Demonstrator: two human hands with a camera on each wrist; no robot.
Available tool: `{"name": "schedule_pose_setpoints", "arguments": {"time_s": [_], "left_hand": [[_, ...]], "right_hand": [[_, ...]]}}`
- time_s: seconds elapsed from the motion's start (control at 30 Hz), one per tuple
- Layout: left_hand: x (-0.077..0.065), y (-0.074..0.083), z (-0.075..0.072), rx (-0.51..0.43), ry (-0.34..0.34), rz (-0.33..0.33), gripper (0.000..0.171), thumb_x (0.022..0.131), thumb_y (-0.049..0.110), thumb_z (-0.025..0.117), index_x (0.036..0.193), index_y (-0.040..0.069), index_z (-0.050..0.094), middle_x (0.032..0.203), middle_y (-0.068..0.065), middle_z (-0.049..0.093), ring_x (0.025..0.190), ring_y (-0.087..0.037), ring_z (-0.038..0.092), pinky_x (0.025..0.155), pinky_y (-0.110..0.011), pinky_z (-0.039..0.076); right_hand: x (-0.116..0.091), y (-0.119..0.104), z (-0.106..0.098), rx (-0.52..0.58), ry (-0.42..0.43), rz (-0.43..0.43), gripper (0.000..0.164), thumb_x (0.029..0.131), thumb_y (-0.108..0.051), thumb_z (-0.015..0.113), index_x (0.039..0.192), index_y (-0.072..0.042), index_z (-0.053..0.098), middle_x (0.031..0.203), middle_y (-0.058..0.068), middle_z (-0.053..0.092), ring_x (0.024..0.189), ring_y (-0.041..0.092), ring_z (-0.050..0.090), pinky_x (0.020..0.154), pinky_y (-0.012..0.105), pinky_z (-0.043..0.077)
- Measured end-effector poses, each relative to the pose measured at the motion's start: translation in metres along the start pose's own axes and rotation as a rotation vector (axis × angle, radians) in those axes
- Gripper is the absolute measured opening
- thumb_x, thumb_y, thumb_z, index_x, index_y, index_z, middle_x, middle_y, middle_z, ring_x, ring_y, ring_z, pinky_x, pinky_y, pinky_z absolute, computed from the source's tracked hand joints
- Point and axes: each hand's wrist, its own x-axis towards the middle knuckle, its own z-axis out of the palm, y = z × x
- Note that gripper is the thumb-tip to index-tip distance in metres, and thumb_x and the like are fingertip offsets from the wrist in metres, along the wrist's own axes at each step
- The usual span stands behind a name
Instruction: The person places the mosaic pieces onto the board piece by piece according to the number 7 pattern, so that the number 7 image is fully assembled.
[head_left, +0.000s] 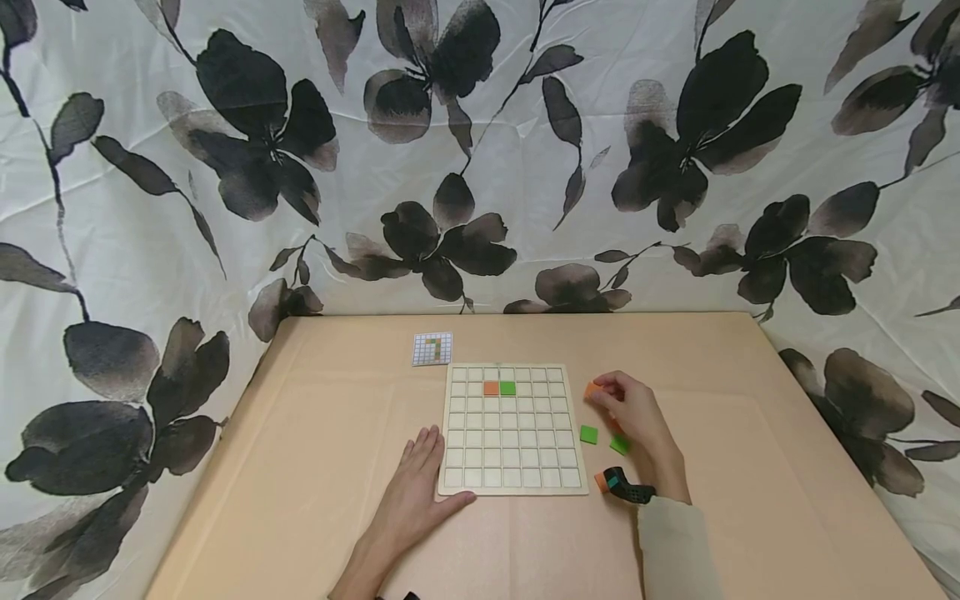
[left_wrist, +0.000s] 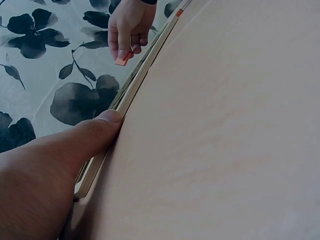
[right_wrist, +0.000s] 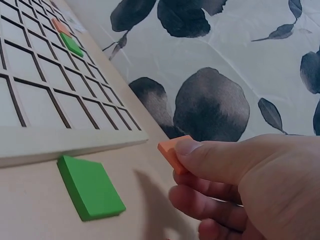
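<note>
A white grid board (head_left: 516, 433) lies on the table, with an orange tile (head_left: 491, 388) and a green tile (head_left: 507, 388) side by side in its second row. My left hand (head_left: 416, 483) rests along the board's left edge, fingers straight, its thumb (left_wrist: 109, 118) against the near edge. Off the board's right side, my right hand (head_left: 633, 410) pinches an orange square tile (right_wrist: 173, 154) between thumb and fingers, raised above the table. Below that hand lie a green tile (head_left: 588, 435) and a second green tile (head_left: 619, 444), partly hidden by it.
Another orange tile (head_left: 601, 482) lies beside the board's lower right corner, partly covered by the black wrist strap (head_left: 628, 486). A small card (head_left: 432, 349) with a coloured grid pattern sits behind the board's upper left corner. A floral cloth (head_left: 570, 167) hangs behind the table (head_left: 300, 417).
</note>
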Motion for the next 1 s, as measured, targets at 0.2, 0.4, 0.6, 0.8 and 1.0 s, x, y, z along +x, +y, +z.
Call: {"name": "schedule_pose_setpoints", "arguments": {"time_s": [0.2,0.4,0.6,0.8,1.0], "left_hand": [[0.000,0.000,0.000,0.005,0.010,0.004,0.103,0.081,0.066,0.069,0.147,-0.008,0.043,0.158,-0.023,0.038,0.151,-0.037,0.031,0.128,-0.049,0.023],[0.000,0.000,0.001,0.010,0.035,0.017,0.102,0.080,0.065,0.071,0.146,-0.008,0.044,0.157,-0.024,0.040,0.150,-0.038,0.034,0.125,-0.051,0.027],[0.001,0.001,0.001,0.002,0.024,0.006,0.103,0.080,0.065,0.071,0.147,-0.008,0.042,0.158,-0.024,0.038,0.151,-0.037,0.032,0.126,-0.051,0.025],[0.000,0.002,0.000,-0.009,0.025,0.000,0.101,0.081,0.063,0.072,0.146,-0.009,0.043,0.157,-0.024,0.038,0.151,-0.037,0.031,0.127,-0.051,0.023],[-0.001,0.003,0.000,-0.027,0.009,-0.009,0.103,0.081,0.064,0.072,0.147,-0.009,0.042,0.158,-0.025,0.038,0.151,-0.038,0.030,0.128,-0.050,0.021]], "right_hand": [[0.001,-0.005,0.004,-0.003,-0.017,-0.031,0.030,0.097,-0.020,0.068,0.123,-0.007,0.064,0.103,0.011,0.067,0.088,0.023,0.059,0.064,0.017,0.053],[0.001,-0.011,0.007,0.027,-0.037,-0.022,0.029,0.097,-0.018,0.067,0.123,-0.007,0.063,0.103,0.011,0.065,0.085,0.023,0.057,0.055,0.021,0.052],[0.001,-0.015,0.009,0.035,-0.042,-0.011,0.029,0.097,-0.020,0.067,0.124,-0.009,0.063,0.103,0.010,0.066,0.083,0.022,0.057,0.056,0.020,0.052],[0.000,-0.020,0.013,0.028,-0.048,-0.009,0.030,0.098,-0.021,0.066,0.125,-0.011,0.063,0.105,0.009,0.066,0.089,0.022,0.057,0.062,0.020,0.053],[0.000,-0.024,0.016,0.023,-0.039,-0.019,0.029,0.098,-0.020,0.066,0.125,-0.011,0.063,0.103,0.008,0.065,0.089,0.022,0.057,0.064,0.019,0.051]]}}
